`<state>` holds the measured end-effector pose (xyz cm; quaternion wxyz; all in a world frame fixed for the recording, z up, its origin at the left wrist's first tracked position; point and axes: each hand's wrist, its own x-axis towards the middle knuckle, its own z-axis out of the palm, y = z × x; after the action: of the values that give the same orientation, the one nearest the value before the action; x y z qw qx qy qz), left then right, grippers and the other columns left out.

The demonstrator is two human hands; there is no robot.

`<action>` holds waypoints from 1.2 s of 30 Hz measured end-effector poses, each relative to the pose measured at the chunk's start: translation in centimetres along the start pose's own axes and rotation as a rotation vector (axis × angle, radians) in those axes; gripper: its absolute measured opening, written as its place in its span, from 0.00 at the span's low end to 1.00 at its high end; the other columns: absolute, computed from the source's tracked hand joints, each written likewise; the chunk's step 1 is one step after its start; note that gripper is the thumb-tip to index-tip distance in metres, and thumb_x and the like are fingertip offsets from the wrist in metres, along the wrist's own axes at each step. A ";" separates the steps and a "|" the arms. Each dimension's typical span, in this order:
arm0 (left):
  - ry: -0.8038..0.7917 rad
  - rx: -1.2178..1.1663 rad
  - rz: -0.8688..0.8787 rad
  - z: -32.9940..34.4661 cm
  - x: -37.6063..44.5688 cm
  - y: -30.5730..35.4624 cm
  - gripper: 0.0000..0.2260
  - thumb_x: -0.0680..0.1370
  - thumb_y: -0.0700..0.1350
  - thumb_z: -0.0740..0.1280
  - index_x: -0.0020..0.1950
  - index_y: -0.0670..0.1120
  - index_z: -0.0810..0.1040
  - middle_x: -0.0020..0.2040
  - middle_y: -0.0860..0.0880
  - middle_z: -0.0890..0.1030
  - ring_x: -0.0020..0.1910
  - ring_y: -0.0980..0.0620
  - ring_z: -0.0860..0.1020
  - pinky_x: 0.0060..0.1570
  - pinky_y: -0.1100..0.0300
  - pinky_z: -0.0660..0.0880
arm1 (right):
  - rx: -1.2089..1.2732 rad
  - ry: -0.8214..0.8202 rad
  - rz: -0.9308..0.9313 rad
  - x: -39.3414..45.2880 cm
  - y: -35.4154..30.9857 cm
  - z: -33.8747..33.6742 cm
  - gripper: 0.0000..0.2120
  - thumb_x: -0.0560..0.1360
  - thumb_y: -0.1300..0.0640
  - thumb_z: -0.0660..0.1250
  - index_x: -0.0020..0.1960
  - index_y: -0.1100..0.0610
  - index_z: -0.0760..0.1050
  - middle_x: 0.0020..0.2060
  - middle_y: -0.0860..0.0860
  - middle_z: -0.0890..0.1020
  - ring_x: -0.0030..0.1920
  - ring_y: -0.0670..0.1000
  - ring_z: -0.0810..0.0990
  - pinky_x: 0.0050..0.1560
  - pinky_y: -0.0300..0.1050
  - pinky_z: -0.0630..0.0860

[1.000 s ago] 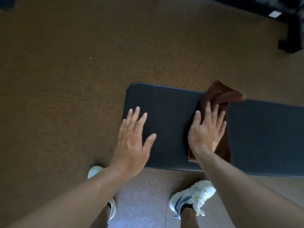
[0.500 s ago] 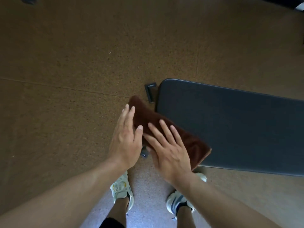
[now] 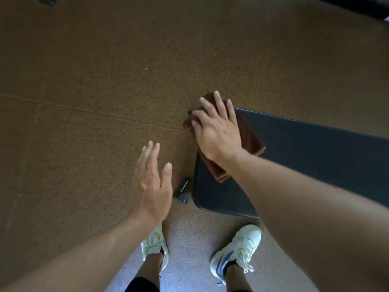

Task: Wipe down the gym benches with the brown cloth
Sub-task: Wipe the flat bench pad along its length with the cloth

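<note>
Two hands, head view: both are showing in the lower half of the frame, with bare forearms coming in from the bottom corners.
Right hand (image 3: 217, 133): it is lying flat, with fingers straight and spread, and pressing on the brown cloth at the centre right of the frame; no finger is curling around the fabric.
Left hand (image 3: 151, 182): it is hanging in the air at the lower centre, fingers straight and close together, thumb a little apart, and holding nothing; it is staying clear of the bench and of the cloth.
Brown cloth (image 3: 251, 138): it is lying folded on the left end of the bench, under the right palm; one corner is sticking out past the fingertips over the bench's far edge, and another part is showing below the wrist.
Gym bench (image 3: 305, 157): its dark padded top is running from the centre toward the right edge of the frame, with a rounded corner near the bottom centre.
Metal bracket (image 3: 183, 189): a small dark part of the frame is peeking out just beside the bench's left end, between the left hand and the pad.
Shoes (image 3: 236, 247): two white sneakers are standing at the bottom centre on a paler strip of floor.
Floor (image 3: 94, 81): brown speckled flooring with thin seams is filling the upper and left parts.
</note>
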<state>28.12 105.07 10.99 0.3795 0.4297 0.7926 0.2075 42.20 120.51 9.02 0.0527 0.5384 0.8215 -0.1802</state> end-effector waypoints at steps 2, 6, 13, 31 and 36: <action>-0.016 0.022 0.007 -0.6 0.0 -0.3 0.29 0.82 0.56 0.50 0.83 0.52 0.56 0.84 0.56 0.54 0.82 0.60 0.47 0.80 0.57 0.45 | 0.035 -0.049 0.116 3.3 0.6 -1.1 0.22 0.85 0.45 0.53 0.70 0.51 0.76 0.77 0.52 0.72 0.84 0.55 0.53 0.83 0.57 0.44; 0.001 0.082 0.011 -0.7 0.2 -0.8 0.25 0.85 0.50 0.52 0.83 0.51 0.57 0.84 0.55 0.54 0.82 0.60 0.46 0.79 0.57 0.44 | 0.000 0.040 0.076 2.0 0.3 -0.3 0.20 0.82 0.44 0.56 0.62 0.50 0.82 0.69 0.48 0.79 0.81 0.54 0.61 0.83 0.57 0.47; 0.119 0.068 -0.086 1.5 0.0 1.9 0.25 0.85 0.44 0.53 0.83 0.51 0.56 0.84 0.54 0.54 0.83 0.58 0.47 0.80 0.56 0.44 | -0.026 0.015 -0.351 -9.0 0.7 2.7 0.19 0.83 0.43 0.58 0.69 0.47 0.79 0.80 0.47 0.67 0.85 0.56 0.50 0.83 0.60 0.45; -0.155 0.370 0.444 17.1 -6.5 12.7 0.28 0.81 0.47 0.54 0.83 0.48 0.58 0.85 0.51 0.53 0.83 0.56 0.44 0.82 0.52 0.42 | -0.135 0.032 -0.435 -24.1 24.2 3.1 0.27 0.86 0.41 0.55 0.83 0.46 0.59 0.84 0.46 0.58 0.85 0.54 0.50 0.83 0.58 0.48; -0.215 0.374 0.442 22.1 -8.3 15.5 0.29 0.80 0.47 0.54 0.83 0.50 0.57 0.85 0.51 0.51 0.83 0.57 0.43 0.82 0.46 0.46 | -0.149 0.031 -0.347 -26.9 29.4 2.6 0.26 0.87 0.43 0.53 0.83 0.45 0.58 0.83 0.45 0.55 0.84 0.54 0.50 0.84 0.57 0.46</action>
<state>56.34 106.57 10.79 0.3211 0.6737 0.6596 0.0891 79.68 106.75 7.13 0.0479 0.3860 0.9138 -0.1168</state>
